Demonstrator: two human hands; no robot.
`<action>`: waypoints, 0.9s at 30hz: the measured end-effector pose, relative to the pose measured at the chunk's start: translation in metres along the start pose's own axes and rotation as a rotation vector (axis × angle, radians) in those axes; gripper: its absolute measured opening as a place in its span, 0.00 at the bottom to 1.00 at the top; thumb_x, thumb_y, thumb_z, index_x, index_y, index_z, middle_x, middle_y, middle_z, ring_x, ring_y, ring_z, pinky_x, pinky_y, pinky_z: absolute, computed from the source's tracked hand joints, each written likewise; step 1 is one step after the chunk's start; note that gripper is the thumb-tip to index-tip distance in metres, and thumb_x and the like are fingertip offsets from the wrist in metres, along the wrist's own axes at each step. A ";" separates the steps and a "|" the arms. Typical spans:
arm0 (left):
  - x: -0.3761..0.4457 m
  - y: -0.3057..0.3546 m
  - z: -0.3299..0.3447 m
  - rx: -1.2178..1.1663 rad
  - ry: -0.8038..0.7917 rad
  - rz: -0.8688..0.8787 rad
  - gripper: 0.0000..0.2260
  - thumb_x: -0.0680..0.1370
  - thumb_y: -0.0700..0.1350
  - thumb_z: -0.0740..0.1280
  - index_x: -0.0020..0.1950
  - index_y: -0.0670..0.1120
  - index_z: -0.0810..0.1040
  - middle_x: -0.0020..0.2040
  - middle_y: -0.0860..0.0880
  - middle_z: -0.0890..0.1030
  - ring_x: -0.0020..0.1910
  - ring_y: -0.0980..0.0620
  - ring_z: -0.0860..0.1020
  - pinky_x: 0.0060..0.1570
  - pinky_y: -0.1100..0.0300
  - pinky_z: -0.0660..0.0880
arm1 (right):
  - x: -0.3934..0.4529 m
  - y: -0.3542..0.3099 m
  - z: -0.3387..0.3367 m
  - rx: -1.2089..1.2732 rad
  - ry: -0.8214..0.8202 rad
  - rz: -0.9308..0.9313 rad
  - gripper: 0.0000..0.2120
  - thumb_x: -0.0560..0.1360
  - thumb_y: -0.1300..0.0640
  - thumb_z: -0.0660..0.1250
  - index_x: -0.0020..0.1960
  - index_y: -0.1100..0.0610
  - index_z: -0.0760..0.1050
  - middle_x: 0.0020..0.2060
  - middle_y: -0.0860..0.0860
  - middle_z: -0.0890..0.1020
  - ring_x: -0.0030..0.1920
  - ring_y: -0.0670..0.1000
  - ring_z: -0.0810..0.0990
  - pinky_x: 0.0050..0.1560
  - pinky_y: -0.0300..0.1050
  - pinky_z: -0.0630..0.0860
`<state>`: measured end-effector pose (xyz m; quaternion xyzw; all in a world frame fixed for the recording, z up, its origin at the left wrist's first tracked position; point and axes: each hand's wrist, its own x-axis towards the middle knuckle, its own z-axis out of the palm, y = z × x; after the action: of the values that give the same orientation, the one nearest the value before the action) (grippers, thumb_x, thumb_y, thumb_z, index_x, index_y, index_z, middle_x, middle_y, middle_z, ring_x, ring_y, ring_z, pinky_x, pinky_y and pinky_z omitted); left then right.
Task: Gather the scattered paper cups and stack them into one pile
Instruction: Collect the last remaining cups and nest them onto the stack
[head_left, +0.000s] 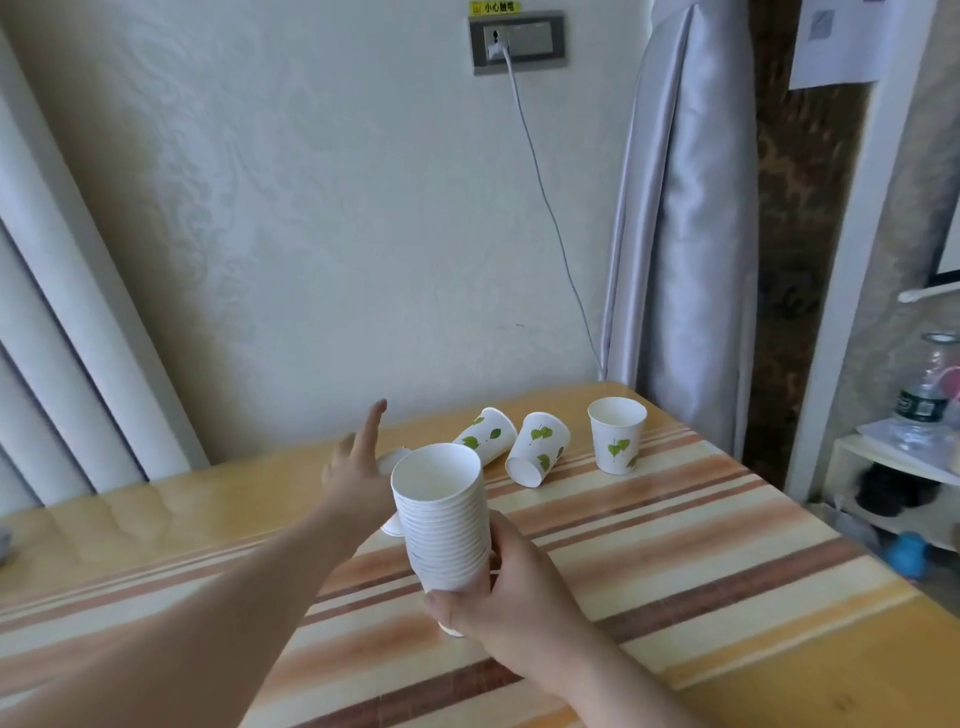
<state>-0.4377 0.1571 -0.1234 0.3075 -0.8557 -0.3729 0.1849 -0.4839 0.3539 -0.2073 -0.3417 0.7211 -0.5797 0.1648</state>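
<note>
My right hand (511, 582) grips the lower part of a tall stack of white paper cups (444, 514), held above the striped table (675, 545). My left hand (356, 467) is stretched forward with straight fingers, just left of the stack, holding nothing. Behind it, parts of two more white cups (390, 460) (392, 526) peek out. Farther back lie two cups with green leaf prints on their sides (485, 434) (537, 447). A third leaf-print cup (616, 434) stands upright at the back right.
The table meets a pale wall at the back; its right edge drops off near a grey curtain (685, 234). A white cable (545, 208) hangs from a wall socket down behind the table. A low shelf with a water bottle (917, 410) stands at the far right.
</note>
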 end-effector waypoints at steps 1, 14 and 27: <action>0.005 0.003 0.004 0.171 -0.063 0.055 0.47 0.79 0.50 0.74 0.89 0.61 0.48 0.82 0.44 0.65 0.82 0.40 0.63 0.81 0.42 0.60 | 0.000 0.001 0.000 -0.007 -0.001 -0.005 0.28 0.65 0.39 0.81 0.61 0.27 0.75 0.55 0.32 0.86 0.54 0.36 0.84 0.55 0.44 0.85; -0.006 -0.046 -0.016 0.017 0.024 -0.096 0.24 0.83 0.46 0.71 0.77 0.59 0.70 0.63 0.42 0.77 0.58 0.40 0.78 0.59 0.48 0.75 | 0.001 0.001 -0.004 0.013 -0.040 -0.005 0.30 0.65 0.40 0.82 0.62 0.26 0.74 0.56 0.30 0.85 0.55 0.34 0.84 0.55 0.43 0.84; -0.060 -0.034 -0.041 -1.083 -0.046 -0.216 0.25 0.76 0.42 0.77 0.72 0.46 0.77 0.57 0.42 0.84 0.47 0.46 0.87 0.51 0.56 0.83 | 0.001 0.000 -0.003 0.015 -0.043 0.021 0.28 0.64 0.39 0.81 0.61 0.28 0.75 0.54 0.30 0.85 0.53 0.34 0.84 0.55 0.45 0.84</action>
<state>-0.3575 0.1579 -0.1272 0.2463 -0.5090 -0.7832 0.2586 -0.4870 0.3553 -0.2065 -0.3454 0.7166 -0.5758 0.1888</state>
